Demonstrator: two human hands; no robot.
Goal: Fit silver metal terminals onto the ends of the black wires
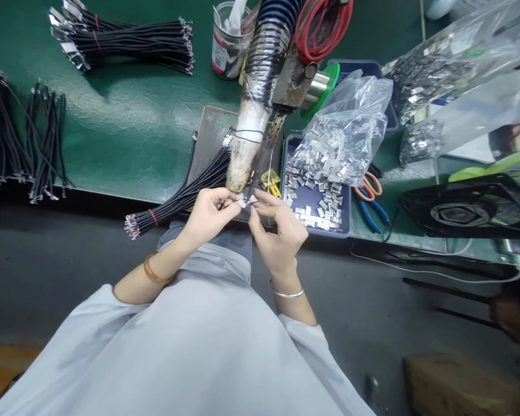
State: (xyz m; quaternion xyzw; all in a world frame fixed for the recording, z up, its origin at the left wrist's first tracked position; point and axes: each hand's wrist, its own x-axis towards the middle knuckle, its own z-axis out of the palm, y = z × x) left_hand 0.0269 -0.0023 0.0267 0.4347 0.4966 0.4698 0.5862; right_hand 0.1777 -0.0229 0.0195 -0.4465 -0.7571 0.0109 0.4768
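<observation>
Left hand (pixel 210 214) has thumb and finger pinched on a small pale piece (pixel 251 200); right hand (pixel 279 228) has its fingers close on the other side, but I can't tell if they hold it too. The piece sits between the hands, whitish and shiny, too tiny to see well. Far left of the grip lie black cords (pixel 56 133). Just left is a bunch of long, thin black cables (pixel 190 188) with a red band and red and white tips. Just above the grip is a fat tube (pixel 266 58) with a dirty end. Just right, a blue tray (pixel 316 232) holds many shiny plugs (pixel 316 218).
</observation>
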